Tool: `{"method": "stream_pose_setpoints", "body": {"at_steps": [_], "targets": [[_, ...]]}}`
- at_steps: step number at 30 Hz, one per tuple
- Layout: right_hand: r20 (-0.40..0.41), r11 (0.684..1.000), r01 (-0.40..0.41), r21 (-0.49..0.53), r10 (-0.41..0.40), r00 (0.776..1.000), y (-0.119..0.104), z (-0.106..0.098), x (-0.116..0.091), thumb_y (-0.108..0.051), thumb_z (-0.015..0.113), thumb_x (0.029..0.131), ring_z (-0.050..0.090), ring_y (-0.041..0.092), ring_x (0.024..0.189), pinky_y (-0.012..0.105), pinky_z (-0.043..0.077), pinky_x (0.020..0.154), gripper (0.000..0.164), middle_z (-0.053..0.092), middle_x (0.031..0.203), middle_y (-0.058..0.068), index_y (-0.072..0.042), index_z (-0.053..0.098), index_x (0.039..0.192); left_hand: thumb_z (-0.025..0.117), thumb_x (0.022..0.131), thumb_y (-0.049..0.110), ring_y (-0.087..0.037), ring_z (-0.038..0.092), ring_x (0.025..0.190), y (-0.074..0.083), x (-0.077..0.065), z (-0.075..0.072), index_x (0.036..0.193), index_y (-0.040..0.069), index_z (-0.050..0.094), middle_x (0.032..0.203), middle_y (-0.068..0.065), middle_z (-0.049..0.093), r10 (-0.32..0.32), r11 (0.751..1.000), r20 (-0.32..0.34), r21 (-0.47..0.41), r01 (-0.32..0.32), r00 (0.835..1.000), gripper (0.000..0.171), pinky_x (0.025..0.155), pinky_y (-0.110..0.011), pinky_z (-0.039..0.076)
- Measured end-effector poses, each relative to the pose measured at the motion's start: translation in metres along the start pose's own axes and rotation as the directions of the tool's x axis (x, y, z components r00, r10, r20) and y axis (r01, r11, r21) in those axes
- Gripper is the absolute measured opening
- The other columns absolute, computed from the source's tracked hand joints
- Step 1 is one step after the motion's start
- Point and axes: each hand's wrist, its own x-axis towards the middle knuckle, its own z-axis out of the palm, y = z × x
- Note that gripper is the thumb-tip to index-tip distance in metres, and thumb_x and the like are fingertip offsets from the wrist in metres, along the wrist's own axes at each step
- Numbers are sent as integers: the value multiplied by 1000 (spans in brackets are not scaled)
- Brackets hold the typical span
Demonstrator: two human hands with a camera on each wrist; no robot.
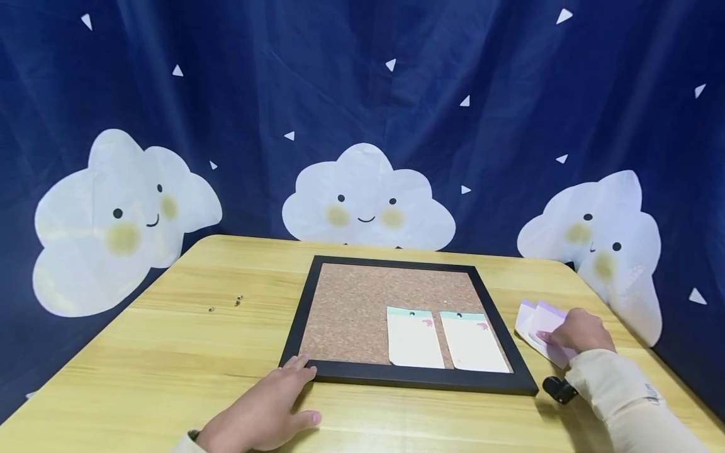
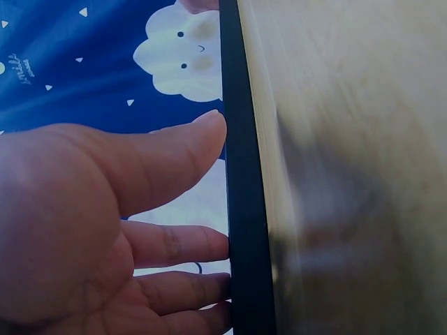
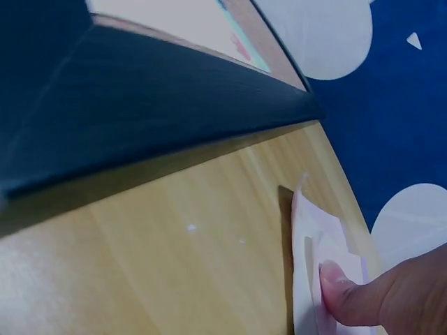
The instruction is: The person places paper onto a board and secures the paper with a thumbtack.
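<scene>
A corkboard (image 1: 351,314) in a black frame lies on the table. Two white notes with teal tops, the left one (image 1: 415,343) and the right one (image 1: 474,345), sit on its right half, each with a small dark pin at its top. My left hand (image 1: 263,402) rests its fingertips on the frame's near left corner, fingers extended. To the right of the board, my right hand (image 1: 583,330) pinches lilac-edged note sheets (image 1: 529,324). In the right wrist view the thumb presses on these sheets (image 3: 311,279); the other fingers are hidden.
Several small pins (image 1: 238,299) lie on the table left of the board. A black device (image 1: 559,389) is at the right wrist. The wooden table (image 1: 187,352) ends at a blue curtain (image 1: 362,82) printed with clouds.
</scene>
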Motion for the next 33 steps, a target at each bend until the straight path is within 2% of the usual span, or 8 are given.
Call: {"method": "stream_pose_setpoints", "body": {"at_steps": [8, 11, 21, 28, 30, 33], "targets": [[1, 999, -7, -31, 7, 1000, -3, 2, 0, -42, 80, 76, 53, 41, 77, 51, 48, 68, 69, 54, 86, 35, 19, 54, 95, 76, 83, 36, -44, 31, 137, -2, -1, 1, 133, -3, 54, 148, -25, 38, -9, 1000, -6, 0, 9, 1000, 67, 107, -63, 27], [-3, 1000, -2, -26, 2, 1000, -3, 2, -1, -39, 80, 77, 53, 40, 77, 49, 48, 68, 67, 55, 84, 32, 20, 54, 95, 76, 83, 36, -44, 31, 137, -2, -1, 2, 133, -3, 54, 148, -25, 37, -9, 1000, -4, -6, 9, 1000, 67, 107, -63, 27], [-9, 999, -23, 44, 23, 1000, -5, 5, 2, -31, 79, 77, 52, 41, 78, 49, 47, 68, 62, 56, 85, 31, 20, 51, 98, 76, 83, 36, -44, 31, 137, -2, 0, 2, 133, -3, 55, 147, -25, 38, -7, 1000, -8, -4, 7, 1000, 67, 107, -62, 27], [-28, 998, -30, 50, 32, 999, -1, 7, 3, -33, 81, 74, 49, 48, 83, 56, 43, 74, 59, 53, 87, 35, 17, 54, 90, 75, 84, 35, -44, 32, 137, -3, -2, 3, 132, -4, 55, 147, -25, 38, 13, 1000, -17, -1, -13, 1000, 66, 107, -62, 28], [-47, 999, -27, 44, 30, 998, 0, 7, 4, -32, 82, 73, 50, 49, 83, 56, 42, 74, 60, 53, 87, 36, 18, 53, 90, 76, 84, 34, -44, 32, 137, -3, -2, 3, 132, -4, 55, 147, -25, 38, 16, 1000, -21, -1, -16, 1000, 66, 107, -62, 28], [-62, 996, -49, 75, 54, 997, 0, 7, 4, -31, 82, 73, 48, 53, 85, 57, 43, 73, 70, 47, 90, 42, 22, 44, 99, 75, 84, 34, -44, 31, 137, -3, -2, 2, 132, -4, 55, 147, -25, 38, 19, 1000, -25, 3, -19, 1000, 65, 107, -62, 28]]}}
